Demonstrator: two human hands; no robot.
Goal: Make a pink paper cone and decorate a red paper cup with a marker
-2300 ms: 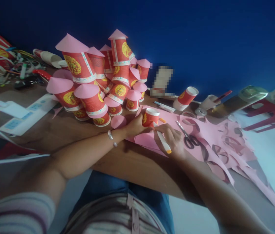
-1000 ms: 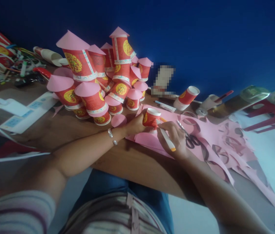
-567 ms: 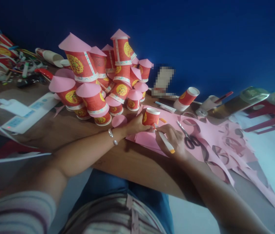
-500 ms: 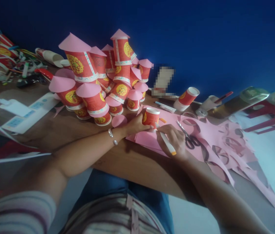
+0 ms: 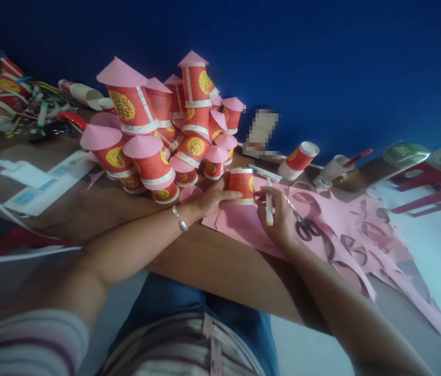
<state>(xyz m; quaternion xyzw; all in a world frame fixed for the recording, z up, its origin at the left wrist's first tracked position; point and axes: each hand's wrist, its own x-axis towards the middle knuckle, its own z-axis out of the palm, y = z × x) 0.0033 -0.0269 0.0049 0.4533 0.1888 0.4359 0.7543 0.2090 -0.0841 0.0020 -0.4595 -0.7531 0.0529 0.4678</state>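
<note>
A red paper cup (image 5: 241, 181) with a yellow pattern and a pale band is gripped by my left hand (image 5: 217, 197), whose thumb lies across its lower front. The cup stands nearly upright over pink paper sheets (image 5: 239, 224). Just right of it, my right hand (image 5: 278, 214) holds a white marker (image 5: 269, 203) with an orange end, pointing roughly upward; its fingertips are close to the cup's side, and I cannot tell if they touch it. Black-handled scissors (image 5: 307, 227) lie on the paper beyond my right hand.
Stacked red cups with pink paper cones (image 5: 144, 156) crowd the table's back left. A white power strip (image 5: 48, 183) lies further left. Cut pink scraps (image 5: 361, 235) spread to the right. Another red cup (image 5: 302, 156) and a glass jar (image 5: 388, 162) stand behind.
The cup has turned, bringing its yellow pattern to the right side, and sits more upright. My right hand has drawn slightly away, with the marker swung more vertical.
</note>
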